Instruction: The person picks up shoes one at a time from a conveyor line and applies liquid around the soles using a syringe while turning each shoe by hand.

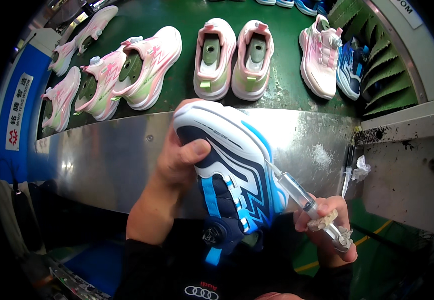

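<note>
A navy, white and bright blue sneaker is tilted in front of me, its toe pointing away and its heel toward my body. My left hand grips it around the toe, thumb on the dark upper and the other fingers hidden behind. In my right hand is a clear syringe, its needle tip touching or very near the seam between upper and sole on the shoe's right side. Pale wrappings cover parts of the right fingers. A dark round dial sits by the tongue, near a blue pull tab.
Beyond a metal ledge, a green belt carries several pink and white sneakers. A blue sneaker stands at the right beside green curtain strips. A brush-like tool and crumpled tissue lie at the ledge's right end.
</note>
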A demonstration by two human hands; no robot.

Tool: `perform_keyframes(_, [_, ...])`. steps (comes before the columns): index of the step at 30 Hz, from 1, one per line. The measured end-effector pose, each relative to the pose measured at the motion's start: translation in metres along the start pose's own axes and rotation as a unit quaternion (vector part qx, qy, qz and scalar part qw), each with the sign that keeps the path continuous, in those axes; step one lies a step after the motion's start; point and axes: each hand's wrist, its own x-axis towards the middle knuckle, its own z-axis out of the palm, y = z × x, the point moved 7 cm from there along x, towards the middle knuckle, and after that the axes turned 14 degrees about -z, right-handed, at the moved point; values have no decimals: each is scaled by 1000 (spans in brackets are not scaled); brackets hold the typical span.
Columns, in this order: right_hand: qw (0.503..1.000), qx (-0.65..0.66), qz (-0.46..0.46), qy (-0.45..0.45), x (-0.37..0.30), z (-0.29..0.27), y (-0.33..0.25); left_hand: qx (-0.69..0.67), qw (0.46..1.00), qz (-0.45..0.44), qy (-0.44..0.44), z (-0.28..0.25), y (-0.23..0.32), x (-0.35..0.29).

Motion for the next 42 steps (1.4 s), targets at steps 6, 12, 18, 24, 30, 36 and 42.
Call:
perform_keyframes(6, [999, 25, 19, 10, -16, -6, 4, -43, 998, -29, -38, 6, -3, 7])
perform_keyframes(12, [998, 33, 46, 38, -33, -5, 1, -103, 993, -36, -44, -9, -12, 14])
perform_keyframes(18, [998, 34, 43, 33, -52, -2, -4, -168, 981, -64, -71, -14, -17, 18])
perform_keyframes(24, [997, 10, 64, 50, -71, -6, -8, -187, 975, -95, -70, -19, -20, 23])
perform_keyframes(30, [996, -10, 56, 67, -84, -13, -8, -180, 978, -105, -30, -26, -26, 25])
perform_keyframes(36, [998, -20, 29, 61, -90, -17, -4, -172, 979, -100, -34, -32, -23, 24])
perform_keyframes(42, [998, -3, 19, 57, -97, -22, 0, -105, 988, -78, 82, -46, -21, 23])
